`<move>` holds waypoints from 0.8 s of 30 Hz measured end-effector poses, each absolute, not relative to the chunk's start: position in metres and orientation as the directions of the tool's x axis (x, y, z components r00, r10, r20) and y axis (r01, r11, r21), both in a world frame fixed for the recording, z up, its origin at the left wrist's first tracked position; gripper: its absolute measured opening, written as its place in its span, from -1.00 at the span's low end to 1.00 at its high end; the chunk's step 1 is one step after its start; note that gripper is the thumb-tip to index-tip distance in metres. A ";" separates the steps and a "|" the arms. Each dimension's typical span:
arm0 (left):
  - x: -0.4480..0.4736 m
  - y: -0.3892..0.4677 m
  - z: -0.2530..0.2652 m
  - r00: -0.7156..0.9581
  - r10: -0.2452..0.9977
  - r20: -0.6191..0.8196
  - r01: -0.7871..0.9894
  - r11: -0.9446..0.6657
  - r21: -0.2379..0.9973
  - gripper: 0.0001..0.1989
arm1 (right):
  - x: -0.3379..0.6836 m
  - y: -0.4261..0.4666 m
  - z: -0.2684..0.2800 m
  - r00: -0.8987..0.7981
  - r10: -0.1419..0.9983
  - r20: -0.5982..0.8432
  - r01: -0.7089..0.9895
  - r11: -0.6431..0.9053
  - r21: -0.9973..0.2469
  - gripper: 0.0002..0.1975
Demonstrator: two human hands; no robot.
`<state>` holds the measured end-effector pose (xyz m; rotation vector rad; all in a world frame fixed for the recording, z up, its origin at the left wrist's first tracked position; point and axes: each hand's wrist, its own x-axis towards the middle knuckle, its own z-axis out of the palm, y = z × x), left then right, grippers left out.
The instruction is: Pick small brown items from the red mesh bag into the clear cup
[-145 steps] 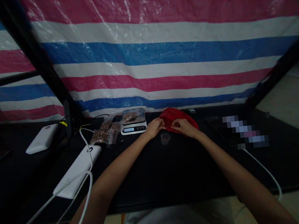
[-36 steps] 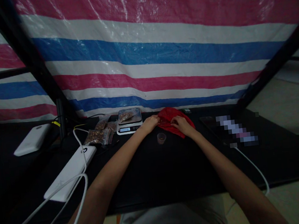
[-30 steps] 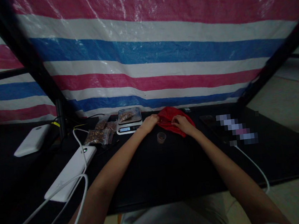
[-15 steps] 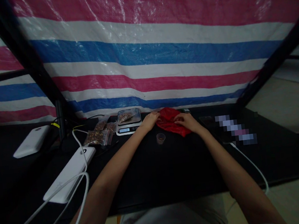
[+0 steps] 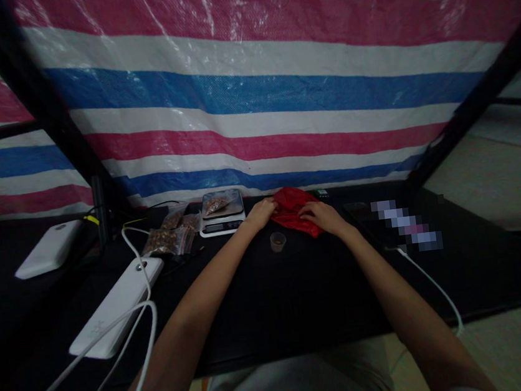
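Observation:
A crumpled red plastic bag (image 5: 294,207) lies near the back of the black table, between both hands. My left hand (image 5: 261,213) pinches its left edge. On the bag's right side, my right hand (image 5: 322,215) has its fingers closed on the plastic. Just in front of the bag stands a small clear cup (image 5: 277,241) with a little something in its bottom. Left of my left hand sits a white kitchen scale (image 5: 223,226), with a small bag of brown bits (image 5: 217,205) on its plate. What the red bag holds is hidden.
Several clear zip bags of brown pieces (image 5: 164,240) lie left of the scale. Two white power banks (image 5: 114,312) and looping white cables take up the left side. A phone-like dark device with a blurred patch (image 5: 404,222) lies right. A striped sheet (image 5: 250,102) hangs behind.
The whole view has shifted slightly. The scale's display, lit before, now looks dark. Both hands remain on the red bag, whose folds have changed a little.

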<state>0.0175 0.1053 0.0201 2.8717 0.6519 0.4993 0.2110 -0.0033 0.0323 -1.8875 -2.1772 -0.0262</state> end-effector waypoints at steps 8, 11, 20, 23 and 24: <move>0.017 0.107 0.019 0.828 0.451 0.333 0.388 -0.890 0.240 -0.83 | 0.206 -0.004 0.029 -0.146 0.955 0.258 0.979 0.177 -0.102 -0.81; 0.016 0.106 0.021 0.822 0.462 0.333 0.399 -0.885 0.242 -0.82 | 0.204 -0.004 0.027 -0.156 0.952 0.264 0.980 0.182 -0.076 -0.83; -0.008 0.079 0.062 0.737 0.413 0.535 0.253 -0.903 0.348 -0.79 | 0.204 -0.008 0.033 -0.198 0.953 0.229 0.975 0.216 -0.054 -0.81; -0.027 0.046 0.077 0.813 0.284 0.508 0.136 -0.942 0.308 -0.78 | 0.204 -0.010 0.035 -0.193 0.960 0.201 0.980 0.200 -0.015 -0.75; -0.033 0.035 0.080 0.855 0.226 0.467 0.097 -0.954 0.285 -0.77 | 0.203 -0.010 0.035 -0.187 0.963 0.195 0.981 0.193 -0.013 -0.71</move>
